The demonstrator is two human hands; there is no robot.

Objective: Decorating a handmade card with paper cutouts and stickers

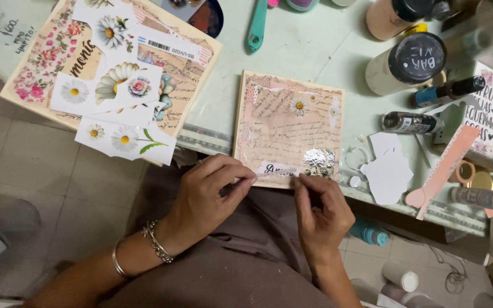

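A square collage board (289, 128) covered in pink patterned paper lies at the table's near edge, with a daisy cutout (299, 105), a silver foil patch (319, 161) and a white word strip (278, 169) on it. My left hand (212, 191), with bracelets on its wrist, pinches at the board's near edge beside the word strip. My right hand (320, 208) has its fingers together just below the foil patch, holding something thin that I cannot make out.
A larger board (47, 63) with floral paper and daisy cutouts (124, 138) overhangs the table at the left. Paint bottles (406, 63), small tubes (409, 121), white paper scraps (387, 174), a pink strip (446, 165) and a teal tool (257, 25) crowd the right and back.
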